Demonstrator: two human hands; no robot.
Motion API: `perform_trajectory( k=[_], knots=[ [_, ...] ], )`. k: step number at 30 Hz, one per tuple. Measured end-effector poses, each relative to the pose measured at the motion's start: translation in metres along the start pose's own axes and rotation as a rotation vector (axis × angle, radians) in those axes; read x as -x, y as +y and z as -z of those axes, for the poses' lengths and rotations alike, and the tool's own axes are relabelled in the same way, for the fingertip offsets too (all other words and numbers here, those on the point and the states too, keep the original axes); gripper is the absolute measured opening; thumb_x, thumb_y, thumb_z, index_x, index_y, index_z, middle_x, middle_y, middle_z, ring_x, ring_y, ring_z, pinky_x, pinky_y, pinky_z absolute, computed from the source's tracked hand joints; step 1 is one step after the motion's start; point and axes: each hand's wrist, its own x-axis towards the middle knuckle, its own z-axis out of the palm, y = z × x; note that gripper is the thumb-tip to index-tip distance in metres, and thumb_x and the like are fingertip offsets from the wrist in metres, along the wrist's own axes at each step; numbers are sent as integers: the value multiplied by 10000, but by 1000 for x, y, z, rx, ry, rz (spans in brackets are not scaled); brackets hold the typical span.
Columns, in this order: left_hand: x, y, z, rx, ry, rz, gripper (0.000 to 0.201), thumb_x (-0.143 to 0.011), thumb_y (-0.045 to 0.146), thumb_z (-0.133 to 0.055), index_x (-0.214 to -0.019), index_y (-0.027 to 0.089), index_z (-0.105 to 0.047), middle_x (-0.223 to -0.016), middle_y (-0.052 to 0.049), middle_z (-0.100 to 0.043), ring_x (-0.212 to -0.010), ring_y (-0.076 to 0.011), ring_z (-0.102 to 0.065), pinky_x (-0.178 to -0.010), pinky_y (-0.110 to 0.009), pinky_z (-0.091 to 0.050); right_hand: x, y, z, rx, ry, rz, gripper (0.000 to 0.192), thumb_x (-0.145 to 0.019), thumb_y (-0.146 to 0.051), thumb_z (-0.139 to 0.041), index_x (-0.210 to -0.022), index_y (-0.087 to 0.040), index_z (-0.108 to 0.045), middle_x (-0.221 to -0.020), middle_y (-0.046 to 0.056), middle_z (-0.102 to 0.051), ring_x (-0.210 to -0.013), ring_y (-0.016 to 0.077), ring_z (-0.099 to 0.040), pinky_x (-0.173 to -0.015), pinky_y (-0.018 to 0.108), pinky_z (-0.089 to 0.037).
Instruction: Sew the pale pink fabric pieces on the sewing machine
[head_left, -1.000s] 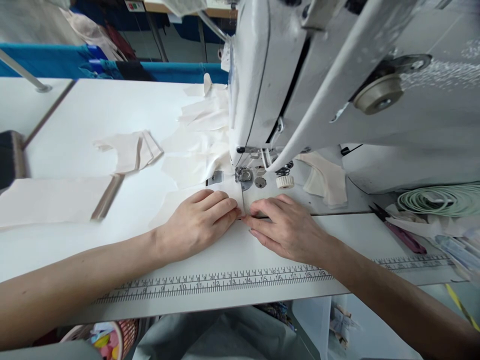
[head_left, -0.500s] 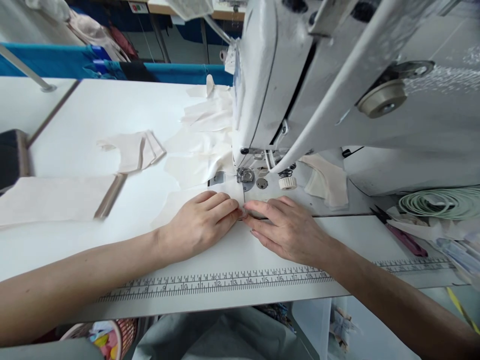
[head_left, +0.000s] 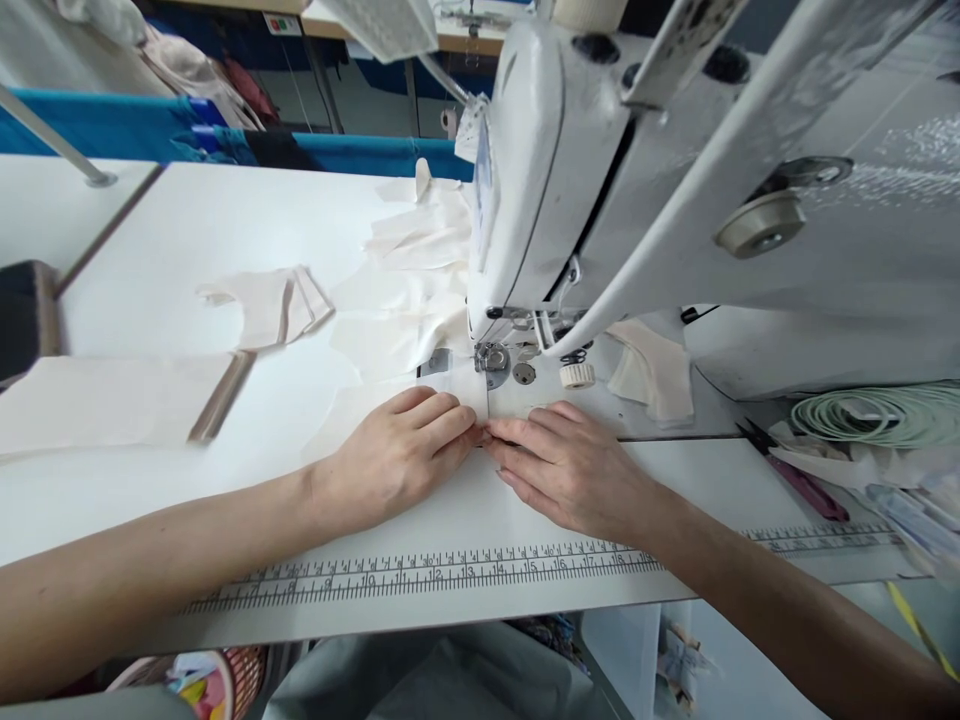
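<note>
Key relation: white cloth (head_left: 463, 384) straight ahead of the fingertips, between hands and presser foot (head_left: 492, 357). Far end at the foot, near end right at the fingertips. Looks like part of it under the foot; exact overlap too small to tell.

Long visible edge running fore-and-aft, from the foot back toward the body, nearly in line with the needle area of the sewing machine (head_left: 517, 190). Bulk of the cloth to the left of that edge, so on the left hand's side.

Left hand (head_left: 399, 447): palm down, reaching in from lower left, fingers bent and bunched over the cloth. Tips apparently closed on the near corner; thumb hidden underneath.

Right hand (head_left: 571, 467): palm down, reaching in from lower right, fingers half curled, tips at the same corner from the other side of the edge. Touching or very nearly touching the left tips. Can't tell a pinch from a light press here; lowest digit clear of the rest.

Nearer hand: basically a tie at the corner, left ahead on cloth area covered. By judgement, alignment hanging on that edge staying straight between corner and foot, with both hands near the line.

Around it: loose pale pieces (head_left: 420, 240) beyond the left hand, cut pieces (head_left: 661, 375) right of the foot, printed ruler (head_left: 450, 576) across the table front, nearer the body than both hands.
</note>
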Motion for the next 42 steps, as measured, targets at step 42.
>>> perform_trajectory(
  k=[42],
  knots=[
    [0, 2, -2, 63, 11, 13, 145, -940, 79, -523, -984, 59, -660, -1006, -106, -690, -863, -219, -627, -713, -349, -535, 0, -3, -1, 79, 27, -1, 242, -981, -205, -478, -1109, -141, -672, -1192, 71, -669, -873, 167, -562, -760, 339, -435]
  ],
)
